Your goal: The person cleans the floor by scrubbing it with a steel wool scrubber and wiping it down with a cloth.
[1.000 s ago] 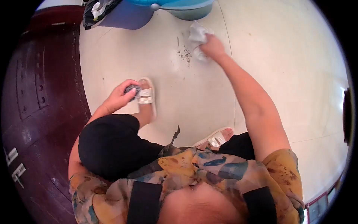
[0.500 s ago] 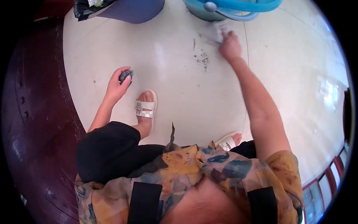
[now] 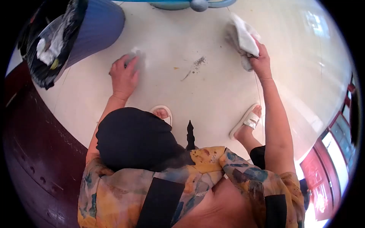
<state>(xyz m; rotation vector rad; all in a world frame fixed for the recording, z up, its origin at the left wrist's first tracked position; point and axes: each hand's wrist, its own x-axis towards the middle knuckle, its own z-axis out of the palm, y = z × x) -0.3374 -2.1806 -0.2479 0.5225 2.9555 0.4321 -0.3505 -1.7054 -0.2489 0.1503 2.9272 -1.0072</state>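
Glossy cream tile floor (image 3: 213,95), dark wood door (image 3: 34,159)

I see white cloth (image 3: 242,38), crumpled, bunched in my right hand (image 3: 261,60), lifted just above pale floor, grey scrubber (image 3: 134,58), blurred, pressed to floor under my left hand (image 3: 123,76) fingertips

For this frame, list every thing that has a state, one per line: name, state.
Left hand: pressed down on the floor over a scrubber, mostly hidden.
Right hand: gripping a crumpled white cloth, lifted off the floor.
Floor: smeared with dark grit between the hands.
Bin: tilted, black liner holding white scraps.
Basin: at top edge, contents unseen.
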